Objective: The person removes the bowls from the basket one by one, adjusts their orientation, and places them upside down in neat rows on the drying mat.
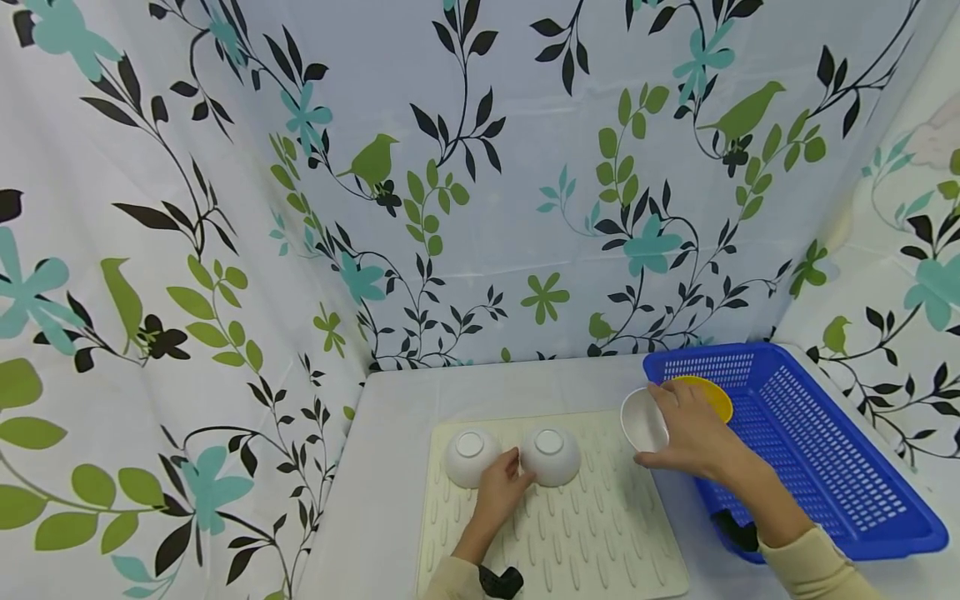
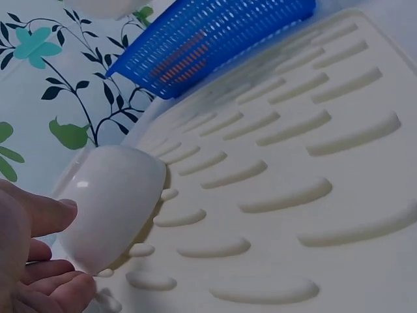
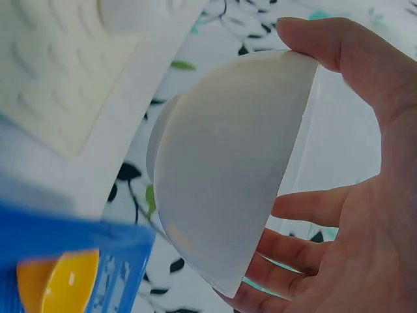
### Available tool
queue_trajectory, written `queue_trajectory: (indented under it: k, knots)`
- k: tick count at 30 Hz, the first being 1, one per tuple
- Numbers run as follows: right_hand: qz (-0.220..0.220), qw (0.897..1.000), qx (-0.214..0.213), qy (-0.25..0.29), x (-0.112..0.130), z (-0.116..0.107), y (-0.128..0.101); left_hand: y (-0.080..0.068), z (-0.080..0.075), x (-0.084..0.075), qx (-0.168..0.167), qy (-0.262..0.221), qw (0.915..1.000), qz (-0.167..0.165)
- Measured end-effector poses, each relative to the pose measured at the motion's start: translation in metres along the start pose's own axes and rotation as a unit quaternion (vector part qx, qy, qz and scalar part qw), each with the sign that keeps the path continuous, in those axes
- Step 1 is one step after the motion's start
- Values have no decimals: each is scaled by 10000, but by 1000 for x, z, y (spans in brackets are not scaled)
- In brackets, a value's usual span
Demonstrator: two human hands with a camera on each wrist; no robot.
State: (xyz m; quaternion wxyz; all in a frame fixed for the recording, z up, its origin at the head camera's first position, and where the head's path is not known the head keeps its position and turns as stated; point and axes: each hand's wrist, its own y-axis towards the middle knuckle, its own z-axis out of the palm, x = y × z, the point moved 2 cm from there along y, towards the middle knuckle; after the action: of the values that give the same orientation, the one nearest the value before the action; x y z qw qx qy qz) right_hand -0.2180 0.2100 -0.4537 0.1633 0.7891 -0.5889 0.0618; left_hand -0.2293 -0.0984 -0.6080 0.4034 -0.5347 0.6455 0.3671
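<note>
Two white bowls stand upside down side by side on a cream ridged drying mat (image 1: 592,533). My left hand (image 1: 504,487) lies between them. Its thumb (image 2: 42,215) and curled fingers hold the side of the right-hand bowl (image 1: 551,457) (image 2: 111,202). The other bowl (image 1: 470,456) stands just left of the hand. My right hand (image 1: 693,437) grips a third white bowl (image 1: 643,421) (image 3: 228,169), tipped on its side in the air at the blue basket's near left corner. The thumb is on the rim and the fingers are underneath.
A blue plastic basket (image 1: 825,433) (image 2: 208,39) sits right of the mat with a yellow bowl (image 1: 712,393) (image 3: 62,280) inside. Patterned curtain walls close in the white table (image 1: 390,467) at the back, left and right.
</note>
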Motion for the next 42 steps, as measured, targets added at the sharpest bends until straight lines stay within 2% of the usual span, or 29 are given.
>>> queue_trajectory:
  k: [6,9,11,14,19,24,32,35,42]
  knots:
    - [-219,9998,18,-9,23,15,3,-8,-5,-10,-290,-424,9980,-359]
    - [-335,9994,54,8,34,22,4,-12,-6,-18,-245,-1009,9925,-645]
    - [-397,9991,110,-21,41,27,5,-15,-7,-23,-107,-1511,9848,-847]
    - [-478,9987,196,10,52,34,6,-19,-6,-29,170,-2175,9686,-1195]
    - [-732,9969,260,81,69,46,8,-22,-2,-39,562,-2916,9422,-1551]
    - [-978,9946,320,152,82,57,11,-24,3,-46,857,-3409,9240,-1509]
    - [-1275,9909,371,198,94,68,13,-30,3,-50,1121,-4041,8964,-1436]
    - [-1311,9902,412,259,97,69,14,-32,1,-49,1107,-4139,8920,-1441]
    - [-1409,9886,519,141,104,77,14,-36,0,-42,915,-4163,8911,-1559]
